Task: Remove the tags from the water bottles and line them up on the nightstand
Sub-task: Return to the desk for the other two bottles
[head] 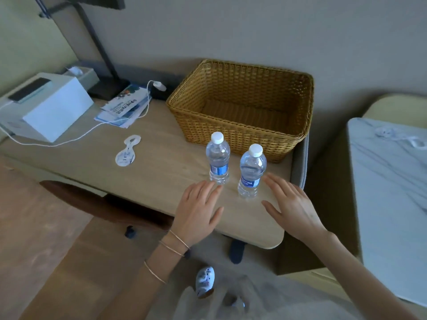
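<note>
Two clear water bottles with white caps and blue labels stand upright side by side on the light wooden nightstand [161, 172]. The left bottle [218, 158] is a little farther back than the right bottle [251, 169]. No tag hangs on either neck. A white paper tag [127, 150] lies flat on the tabletop, well to the left of the bottles. My left hand [198, 211] hovers open just in front of the left bottle, fingertips near its base. My right hand [293, 204] is open to the right of the right bottle, holding nothing.
An empty wicker basket [242, 135] stands directly behind the bottles. A white box [53, 107], a white cable [76, 137], leaflets [124, 105] and a black lamp stand [101, 56] fill the table's left back. A bed [390, 192] is at the right.
</note>
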The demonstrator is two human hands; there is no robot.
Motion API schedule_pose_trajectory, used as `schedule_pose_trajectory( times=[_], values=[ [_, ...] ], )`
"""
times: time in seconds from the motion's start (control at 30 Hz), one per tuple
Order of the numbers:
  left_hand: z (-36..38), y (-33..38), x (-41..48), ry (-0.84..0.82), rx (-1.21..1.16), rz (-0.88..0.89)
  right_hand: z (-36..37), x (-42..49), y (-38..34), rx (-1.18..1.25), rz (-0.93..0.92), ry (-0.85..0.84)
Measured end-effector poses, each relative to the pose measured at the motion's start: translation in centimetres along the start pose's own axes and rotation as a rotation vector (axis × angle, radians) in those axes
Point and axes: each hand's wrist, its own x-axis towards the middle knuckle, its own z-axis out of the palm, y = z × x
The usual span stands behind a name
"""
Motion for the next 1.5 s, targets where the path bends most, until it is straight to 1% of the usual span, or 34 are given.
schedule_pose_trajectory(
  times=[0.23,0.37,0.5,0.63,0.87,1.0,1.5],
  values=[
    [0.1,-5.2,4.1,-0.019,-0.050,0.152,0.4,2.0,-2.3,0.001,0.158,0.089],
    [1.1,-7.7,4.5,-0.059,-0.074,0.240,1.4,2.0,-3.5,-0.003,0.251,0.122],
    [2.2,-9.7,4.5,-0.049,-0.104,0.337,2.4,1.6,-4.7,-0.029,0.351,0.133],
    [3.1,-10.4,4.7,-0.048,-0.116,0.410,3.1,1.1,-5.9,-0.030,0.395,0.174],
    [4.0,-10.7,4.1,-0.103,-0.154,0.390,4.2,0.9,-6.6,-0.034,0.395,0.129],
    [4.0,-10.1,3.6,-0.099,-0.164,0.409,4.6,1.0,-6.9,-0.017,0.404,0.099],
    [4.8,-9.1,4.2,-0.101,-0.176,0.403,5.4,0.5,-6.2,0.000,0.423,0.077]
  ],
)
